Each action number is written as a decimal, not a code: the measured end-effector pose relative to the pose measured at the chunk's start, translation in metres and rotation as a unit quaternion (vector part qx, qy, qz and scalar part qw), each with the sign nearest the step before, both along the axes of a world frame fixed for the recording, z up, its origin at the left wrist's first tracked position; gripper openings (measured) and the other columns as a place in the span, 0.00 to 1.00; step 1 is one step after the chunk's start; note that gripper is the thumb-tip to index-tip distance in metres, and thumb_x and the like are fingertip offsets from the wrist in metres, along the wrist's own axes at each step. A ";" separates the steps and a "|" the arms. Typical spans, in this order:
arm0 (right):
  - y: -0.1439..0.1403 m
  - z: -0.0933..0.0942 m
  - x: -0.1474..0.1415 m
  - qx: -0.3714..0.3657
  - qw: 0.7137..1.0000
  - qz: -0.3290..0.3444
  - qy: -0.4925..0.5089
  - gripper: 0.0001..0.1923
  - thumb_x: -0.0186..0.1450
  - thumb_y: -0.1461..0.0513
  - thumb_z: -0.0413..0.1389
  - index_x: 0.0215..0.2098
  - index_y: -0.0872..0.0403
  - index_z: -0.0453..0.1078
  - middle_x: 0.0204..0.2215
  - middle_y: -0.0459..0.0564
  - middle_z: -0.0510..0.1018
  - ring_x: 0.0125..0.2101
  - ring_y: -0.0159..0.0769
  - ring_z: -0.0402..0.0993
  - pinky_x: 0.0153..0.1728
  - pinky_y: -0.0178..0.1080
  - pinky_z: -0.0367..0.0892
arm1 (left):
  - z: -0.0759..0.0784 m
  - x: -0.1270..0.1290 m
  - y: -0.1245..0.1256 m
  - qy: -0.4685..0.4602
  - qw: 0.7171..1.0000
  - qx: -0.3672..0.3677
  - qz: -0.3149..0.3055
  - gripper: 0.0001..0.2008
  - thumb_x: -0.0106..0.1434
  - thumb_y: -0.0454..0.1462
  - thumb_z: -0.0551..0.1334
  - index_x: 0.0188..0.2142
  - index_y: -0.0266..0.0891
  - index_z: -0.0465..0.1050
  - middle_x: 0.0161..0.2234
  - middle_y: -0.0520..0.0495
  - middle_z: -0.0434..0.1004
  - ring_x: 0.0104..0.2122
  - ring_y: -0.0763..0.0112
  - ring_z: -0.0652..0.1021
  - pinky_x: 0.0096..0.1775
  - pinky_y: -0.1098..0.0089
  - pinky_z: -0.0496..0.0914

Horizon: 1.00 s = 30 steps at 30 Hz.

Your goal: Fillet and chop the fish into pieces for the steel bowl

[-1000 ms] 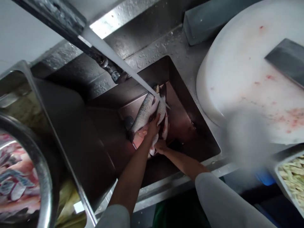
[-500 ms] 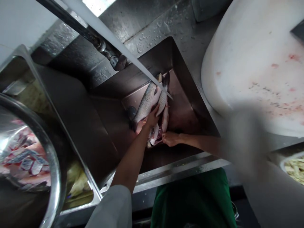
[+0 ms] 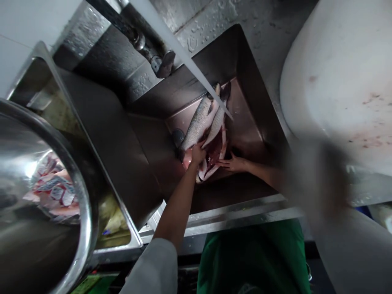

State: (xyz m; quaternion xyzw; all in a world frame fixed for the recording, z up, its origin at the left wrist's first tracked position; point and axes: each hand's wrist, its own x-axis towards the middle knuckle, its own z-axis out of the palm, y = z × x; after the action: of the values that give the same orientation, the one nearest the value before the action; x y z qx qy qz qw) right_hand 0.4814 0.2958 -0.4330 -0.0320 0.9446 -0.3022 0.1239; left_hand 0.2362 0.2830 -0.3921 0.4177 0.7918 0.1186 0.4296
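Observation:
In the sink (image 3: pixel 251 110) lie a silvery fish (image 3: pixel 197 122) and, beside it, a fish cut open (image 3: pixel 214 155) with its red inside showing. My left hand (image 3: pixel 198 155) is closed on the near-left side of the opened fish, its fingertips partly hidden. On the other side, my right hand (image 3: pixel 235 163) has its fingers spread, and their tips touch the edge of that fish. A long pale tapering band (image 3: pixel 186 59), a hose or water stream, I cannot tell which, runs down over the fish from the upper left.
A metal tap (image 3: pixel 159 65) juts over the sink's back edge. At left stands a big steel bowl (image 3: pixel 87 204) with cut fish pieces (image 3: pixel 59 192), by a steel tray (image 3: pixel 134 239). To the right is a round white board (image 3: pixel 330 77) with red stains.
My right hand has gone from a closed grip on the opened fish to spread fingers at its edge. The fish's red inside shows wider. The view has shifted slightly.

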 end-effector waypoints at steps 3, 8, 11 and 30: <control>0.007 0.006 -0.007 0.048 0.997 0.012 0.058 0.23 0.66 0.75 0.52 0.54 0.53 0.77 0.73 0.54 0.62 0.72 0.46 0.55 0.54 0.51 0.74 | -0.004 -0.003 -0.001 -0.054 0.994 -0.001 0.091 0.20 0.62 0.37 0.67 0.53 0.35 0.82 0.44 0.44 0.87 0.41 0.62 0.83 0.48 0.66 0.77; 0.002 0.032 -0.020 0.099 0.987 -0.076 0.099 0.24 0.69 0.71 0.52 0.62 0.52 0.73 0.70 0.56 0.67 0.68 0.48 0.63 0.59 0.52 0.70 | -0.021 0.003 -0.003 -0.154 0.963 0.027 0.217 0.22 0.56 0.47 0.73 0.44 0.33 0.83 0.32 0.46 0.84 0.31 0.68 0.80 0.38 0.69 0.76; 0.012 0.051 -0.022 0.109 0.961 -0.253 -0.001 0.33 0.69 0.69 0.53 0.72 0.52 0.62 0.71 0.60 0.64 0.69 0.57 0.59 0.63 0.61 0.61 | -0.037 0.012 0.006 -0.203 0.952 0.042 0.224 0.19 0.57 0.45 0.72 0.43 0.34 0.83 0.33 0.45 0.85 0.33 0.66 0.81 0.40 0.66 0.77; 0.133 0.023 -0.132 0.113 0.984 -0.087 -0.105 0.17 0.70 0.65 0.52 0.44 0.45 0.82 0.45 0.53 0.84 0.53 0.48 0.74 0.62 0.61 0.55 | -0.058 0.008 -0.004 -0.037 0.998 0.040 0.022 0.12 0.60 0.34 0.65 0.41 0.32 0.83 0.37 0.39 0.86 0.39 0.57 0.83 0.49 0.59 0.78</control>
State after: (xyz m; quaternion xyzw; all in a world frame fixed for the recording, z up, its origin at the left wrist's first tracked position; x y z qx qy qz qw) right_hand 0.3497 0.4287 -0.4100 0.0964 0.9537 -0.2044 0.1983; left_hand 0.2439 0.2793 -0.4500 0.4127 0.7788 0.1749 0.4388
